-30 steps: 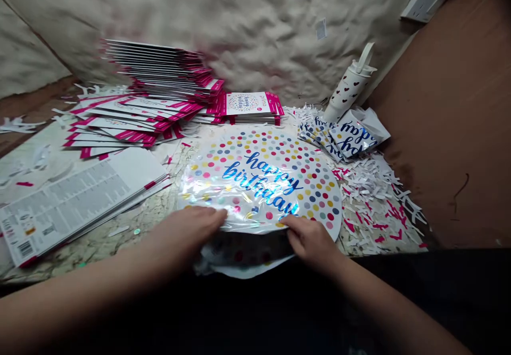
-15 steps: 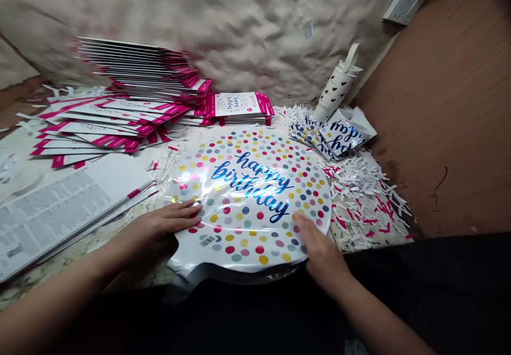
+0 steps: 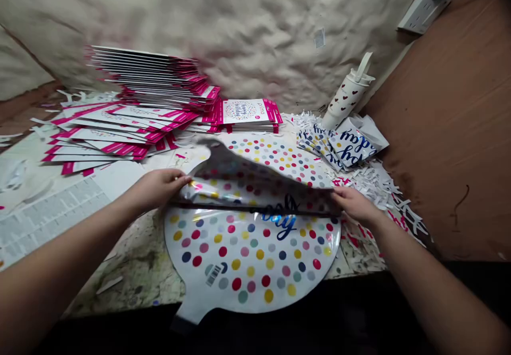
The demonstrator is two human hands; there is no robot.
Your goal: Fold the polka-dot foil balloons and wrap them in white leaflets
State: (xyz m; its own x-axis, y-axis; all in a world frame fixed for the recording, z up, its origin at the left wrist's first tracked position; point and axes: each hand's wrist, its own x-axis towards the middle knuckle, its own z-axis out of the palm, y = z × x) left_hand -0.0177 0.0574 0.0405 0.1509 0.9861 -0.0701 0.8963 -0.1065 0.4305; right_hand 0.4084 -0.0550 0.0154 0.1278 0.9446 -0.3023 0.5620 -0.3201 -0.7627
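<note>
At the left edge, grey-printed sheets (image 3: 59,214) lie on the desk (image 3: 139,259), with a pile of pink-edged cards (image 3: 155,78) behind them in the upper left; these lie much as they did half a second ago. Right of the sheets, the left hand (image 3: 167,184) has come off the flat surface, and its fingers now pinch the left end of a raised piece of dotted foil (image 3: 255,184) in the centre of the frame.

That is the main change: the foil lay smooth with its lettering readable, and now a part is lifted and bent away toward the back, its dark edge showing. Below it, a dotted layer (image 3: 251,259) with a barcode and a tail at lower left lies flat, apparently a second piece. So the upper piece seems partly folded and separated from the lower, the fold not yet pressed down.

Right of centre, the right hand (image 3: 355,200) has moved up too, its fingers gripping the foil's right end. Behind it are lettered folded packets (image 3: 347,145), a heart-patterned bottle (image 3: 345,99) and paper shreds (image 3: 375,184).
</note>
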